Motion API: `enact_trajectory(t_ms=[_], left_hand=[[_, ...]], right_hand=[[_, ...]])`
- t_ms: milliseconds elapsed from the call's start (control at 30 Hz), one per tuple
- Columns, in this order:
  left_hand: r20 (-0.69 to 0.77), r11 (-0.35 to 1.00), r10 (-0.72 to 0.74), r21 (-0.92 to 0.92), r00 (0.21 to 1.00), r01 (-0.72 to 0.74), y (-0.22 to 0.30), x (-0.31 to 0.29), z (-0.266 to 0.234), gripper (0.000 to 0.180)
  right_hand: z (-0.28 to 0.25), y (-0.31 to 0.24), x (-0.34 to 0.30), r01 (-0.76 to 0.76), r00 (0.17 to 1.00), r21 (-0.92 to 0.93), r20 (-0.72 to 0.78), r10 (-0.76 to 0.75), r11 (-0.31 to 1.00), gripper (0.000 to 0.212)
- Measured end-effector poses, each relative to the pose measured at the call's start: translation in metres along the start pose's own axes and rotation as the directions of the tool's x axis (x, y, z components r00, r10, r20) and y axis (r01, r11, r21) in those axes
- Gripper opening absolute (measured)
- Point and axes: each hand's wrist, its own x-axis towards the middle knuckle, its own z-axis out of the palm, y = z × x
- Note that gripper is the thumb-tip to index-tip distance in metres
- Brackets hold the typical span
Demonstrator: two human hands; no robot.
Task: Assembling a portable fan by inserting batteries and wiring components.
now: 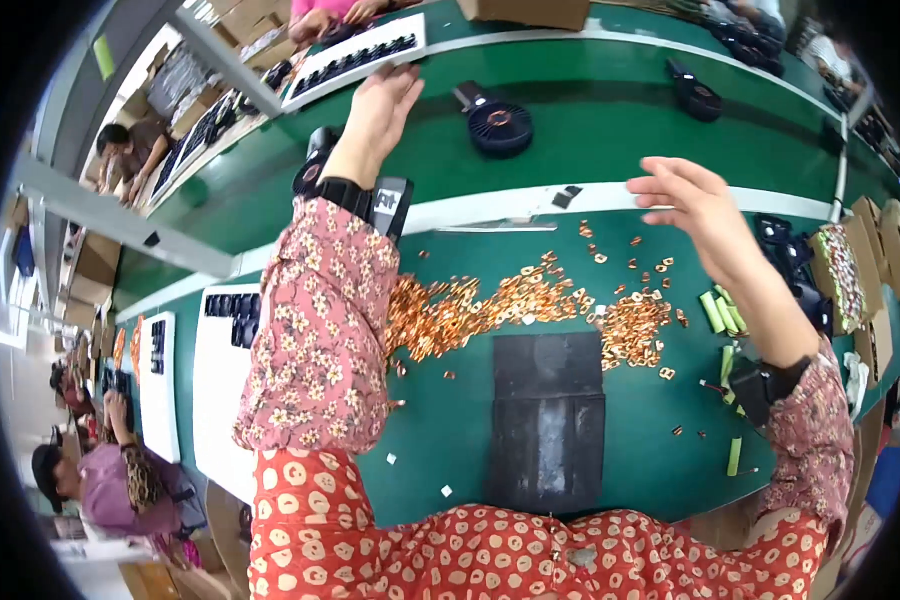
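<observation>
My left hand [382, 108] is stretched out over the green conveyor belt, its fingers extended and nothing visible in it. Beyond its fingertips is a white tray [410, 38] of dark parts; to its right lies a black handheld fan [500, 128]. Over the belt's white near edge, my right hand [692, 208] hangs in the air with its fingers apart, holding nothing. A second black fan [698, 98] lies farther along the belt. Between my arms, many small copper-coloured pieces [490, 300] are spread on the green table, above a black mat [548, 365].
Green cylindrical batteries [715, 312] lie by my right forearm, near dark parts [785, 250] and an open cardboard box [875, 250]. To the left stands a white tray [222, 390] with black parts. Other people sit across the belt and at far left. A metal post [120, 215] rises at left.
</observation>
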Motion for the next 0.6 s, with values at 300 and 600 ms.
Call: enact_trajectory(t_ms=[300,600], left_hand=[[-0.478,0.476,0.637,0.861,0.605,0.179,0.218,-0.362,-0.267,0.040],[-0.737,-0.345,0.170,0.578,0.655,0.740,0.104,-0.876,-0.336,0.060]], right_hand=[[-0.098,0.028,-0.115,-0.039,0.993,-0.129,-0.112,0.024,0.991,0.040],[-0.110,0.038,-0.182,0.072,0.933,-0.026,-0.351,-0.077,0.997,0.032]])
